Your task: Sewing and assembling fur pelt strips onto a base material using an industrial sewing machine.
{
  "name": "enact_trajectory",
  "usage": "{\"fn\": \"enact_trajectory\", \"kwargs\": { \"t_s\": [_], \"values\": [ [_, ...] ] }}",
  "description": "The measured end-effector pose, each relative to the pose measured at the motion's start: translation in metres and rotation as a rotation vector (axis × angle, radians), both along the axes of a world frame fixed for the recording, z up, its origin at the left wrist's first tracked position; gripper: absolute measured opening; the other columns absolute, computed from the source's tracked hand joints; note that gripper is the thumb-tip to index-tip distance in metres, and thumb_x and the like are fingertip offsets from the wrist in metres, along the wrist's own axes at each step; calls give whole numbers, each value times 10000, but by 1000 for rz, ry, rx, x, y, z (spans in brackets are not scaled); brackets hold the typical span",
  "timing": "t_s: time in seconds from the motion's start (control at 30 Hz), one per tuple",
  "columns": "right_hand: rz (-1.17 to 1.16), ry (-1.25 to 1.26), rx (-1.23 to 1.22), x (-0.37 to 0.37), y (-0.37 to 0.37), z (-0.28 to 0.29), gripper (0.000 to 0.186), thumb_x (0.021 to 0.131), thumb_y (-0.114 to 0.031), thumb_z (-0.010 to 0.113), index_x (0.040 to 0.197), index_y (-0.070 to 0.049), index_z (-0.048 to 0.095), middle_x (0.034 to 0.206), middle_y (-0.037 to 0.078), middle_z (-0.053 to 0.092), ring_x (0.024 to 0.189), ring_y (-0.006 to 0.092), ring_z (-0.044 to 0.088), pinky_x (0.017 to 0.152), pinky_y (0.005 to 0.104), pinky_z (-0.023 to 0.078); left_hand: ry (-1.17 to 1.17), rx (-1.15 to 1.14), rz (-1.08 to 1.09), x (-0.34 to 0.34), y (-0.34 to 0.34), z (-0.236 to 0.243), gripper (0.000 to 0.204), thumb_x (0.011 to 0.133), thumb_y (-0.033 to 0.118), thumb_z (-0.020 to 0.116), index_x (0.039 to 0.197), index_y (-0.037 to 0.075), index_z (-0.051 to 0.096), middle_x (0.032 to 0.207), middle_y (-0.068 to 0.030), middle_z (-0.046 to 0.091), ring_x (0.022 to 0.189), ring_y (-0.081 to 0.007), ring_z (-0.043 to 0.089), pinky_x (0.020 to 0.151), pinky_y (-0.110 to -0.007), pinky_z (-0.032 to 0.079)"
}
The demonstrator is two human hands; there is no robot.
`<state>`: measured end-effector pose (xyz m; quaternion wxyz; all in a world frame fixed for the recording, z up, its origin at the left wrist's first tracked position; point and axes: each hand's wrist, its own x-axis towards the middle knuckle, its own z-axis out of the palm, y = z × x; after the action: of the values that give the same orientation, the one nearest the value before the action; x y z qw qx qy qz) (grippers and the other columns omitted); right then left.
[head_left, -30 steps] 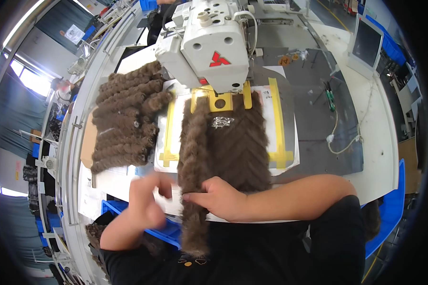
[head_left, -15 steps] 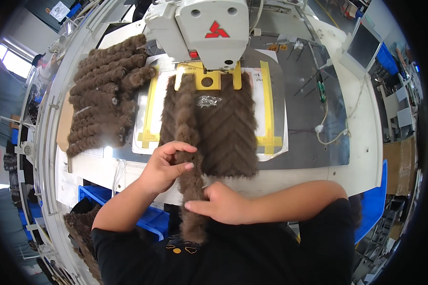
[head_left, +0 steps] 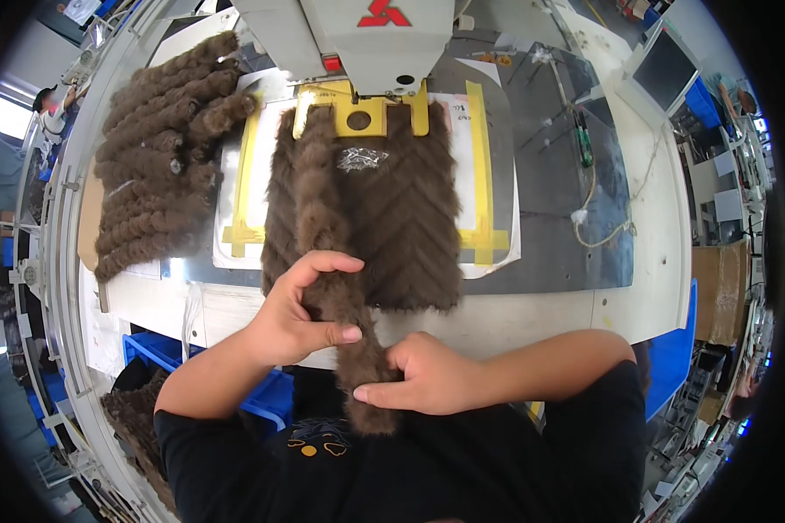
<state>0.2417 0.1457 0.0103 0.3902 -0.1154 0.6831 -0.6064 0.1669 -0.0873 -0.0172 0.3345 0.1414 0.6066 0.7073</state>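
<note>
A long brown fur strip runs from under the yellow clamp frame toward my body. My left hand grips the strip around its middle, thumb on the near side and index finger across the top. Nearer to me, my right hand pinches the strip's lower part, thumb on top and its other fingers partly hidden beneath. The strip overlaps the left part of a brown fur panel with a chevron pattern. A small shiny clear piece lies on the panel.
A white sewing machine head stands over the clamp frame. Several fur strips are piled at the left. A green-handled tool and a cord lie at the right. Blue bins sit below the table edge.
The whole view has shifted, so the table appears higher and further left. My left thumb and index finger are wider apart. The strip's near end slants more to the right, both hands still on it.
</note>
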Motion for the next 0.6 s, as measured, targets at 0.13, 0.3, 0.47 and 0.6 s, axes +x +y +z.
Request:
{"fn": "enact_trajectory", "kwargs": {
  "t_s": [0.13, 0.3, 0.47, 0.6],
  "values": [
    [27, 5, -2, 6, 2, -3, 500, 938, -385, 723, 731, 66, 656, 602, 196, 596, 557, 243, 599, 583, 406, 483, 40, 26, 42, 2, -3, -5, 741, 773, 31, 912, 1408, 46, 530, 1323, -41, 574, 1248, -134, 539, 1070, -297, 435],
    [12, 102, 68, -4, 13, -10, 448, 905, -375, 730, 753, 43, 684, 667, 248, 633, 619, 381, 653, 606, 451, 498, 176, 32, 195, -3, 6, 3, 839, 749, -55, 890, 1463, 71, 467, 1314, -56, 567, 1227, -143, 568, 1036, -295, 477],
    [255, 458, 327, -23, 38, 2, 336, 850, -288, 666, 704, 14, 681, 673, 231, 646, 710, 448, 674, 646, 523, 531, 901, -641, 503, -32, -6, 37, 482, 794, 116, 872, 1225, 39, 672, 806, 15, 600, 667, -71, 514, 598, -236, 404],
    [321, 546, 439, -46, 49, 20, 343, 850, -312, 669, 674, -17, 666, 641, 205, 633, 657, 429, 649, 627, 515, 526, 1315, -394, -341, -60, 63, 81, 499, 674, 393, 921, 966, 48, 711, 893, -96, 646, 854, -319, 646, 753, -417, 496]
  ]
}}
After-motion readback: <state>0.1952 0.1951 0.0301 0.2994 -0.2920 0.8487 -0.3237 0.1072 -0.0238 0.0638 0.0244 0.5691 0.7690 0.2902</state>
